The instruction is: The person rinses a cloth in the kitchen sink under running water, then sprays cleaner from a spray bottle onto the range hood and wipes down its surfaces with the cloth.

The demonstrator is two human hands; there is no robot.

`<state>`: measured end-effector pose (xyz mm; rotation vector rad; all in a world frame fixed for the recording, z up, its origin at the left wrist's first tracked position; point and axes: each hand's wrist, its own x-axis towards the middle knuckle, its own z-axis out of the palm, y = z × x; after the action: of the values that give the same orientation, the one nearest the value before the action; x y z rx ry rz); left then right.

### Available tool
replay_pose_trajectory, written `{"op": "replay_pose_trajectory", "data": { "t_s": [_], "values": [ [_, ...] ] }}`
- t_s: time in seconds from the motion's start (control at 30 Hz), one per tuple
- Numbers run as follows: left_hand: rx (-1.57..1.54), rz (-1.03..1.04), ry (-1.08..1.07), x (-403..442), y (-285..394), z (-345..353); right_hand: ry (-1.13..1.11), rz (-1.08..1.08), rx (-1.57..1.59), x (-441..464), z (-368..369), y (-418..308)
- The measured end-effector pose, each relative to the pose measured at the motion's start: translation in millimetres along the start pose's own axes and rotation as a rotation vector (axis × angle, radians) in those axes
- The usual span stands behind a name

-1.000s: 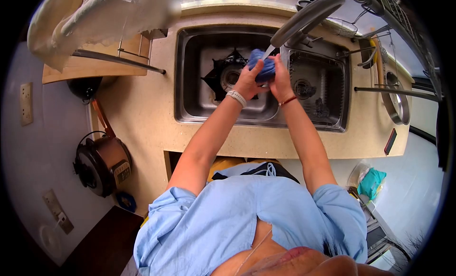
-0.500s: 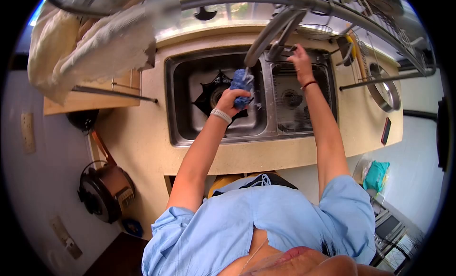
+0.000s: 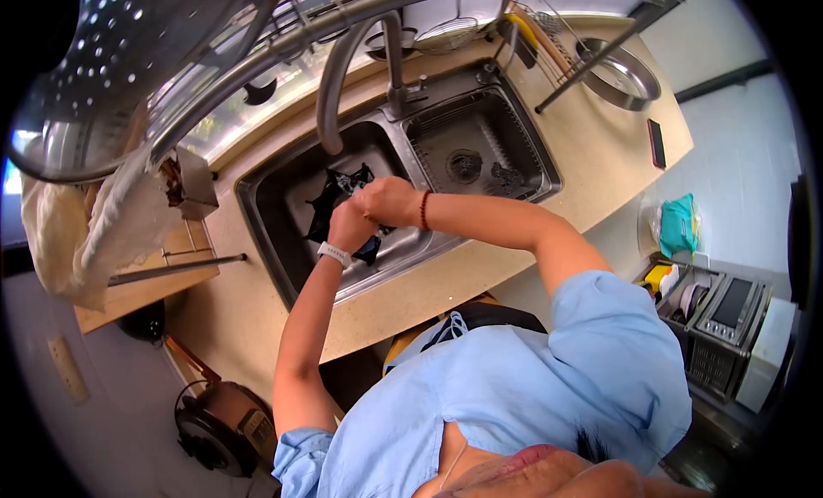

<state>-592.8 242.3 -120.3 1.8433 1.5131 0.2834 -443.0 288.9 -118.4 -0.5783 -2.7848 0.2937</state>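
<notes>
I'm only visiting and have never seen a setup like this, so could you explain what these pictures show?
There is no machine here: these are a person's own bare hands. A camera worn on the head looks forward and down, so the light blue cloth shirt fills the bottom of the view. The left hand, with a white wristband, and the right hand, with a dark red beaded bracelet, meet over the left basin of a grey metal double sink. Their grip hides whatever may be held. Beneath is a black, jagged-edged piece; a curved grey metal faucet stands behind. On the cream-coloured counter, to the right, lie a round, shallow metal pan and a thin black rectangular object.
</notes>
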Motion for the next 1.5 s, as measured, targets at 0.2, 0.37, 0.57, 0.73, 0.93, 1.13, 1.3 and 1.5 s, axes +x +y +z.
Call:
{"op": "replay_pose_trajectory", "data": {
  "t_s": [0.2,0.37,0.57,0.73,0.93,1.13,1.3,1.5],
  "values": [
    [0.596,0.065,0.099,-13.6,18.1,-14.9,-0.091,0.531,0.484,-6.7,20.2,-25.5],
    [0.755,0.587,0.329,-20.9,6.0,-23.5,-0.164,0.698,1.424,-16.7,27.3,-28.3],
    [0.821,0.327,0.275,-36.5,18.0,-4.4,-0.403,0.567,1.215,-22.0,-18.9,-20.6],
    [-0.458,-0.203,0.131,-32.3,-28.1,24.2,0.263,0.053,0.0,-29.3,-25.8,-34.5],
    [-1.084,-0.564,-0.332,-42.3,15.9,-7.4,0.252,-0.182,-0.058,-20.2,-20.7,-23.9],
    [0.09,-0.188,0.106,-42.8,31.6,-1.3,-0.039,0.248,0.153,-18.1,-11.6,-36.7],
    [0.349,0.003,0.184,-47.1,29.1,-10.8,-0.034,0.548,0.449,-15.9,14.0,-44.4],
    [0.604,0.331,0.233,-41.5,1.6,-7.7,-0.023,0.888,1.255,-17.6,28.7,-64.8]
  ]
}}
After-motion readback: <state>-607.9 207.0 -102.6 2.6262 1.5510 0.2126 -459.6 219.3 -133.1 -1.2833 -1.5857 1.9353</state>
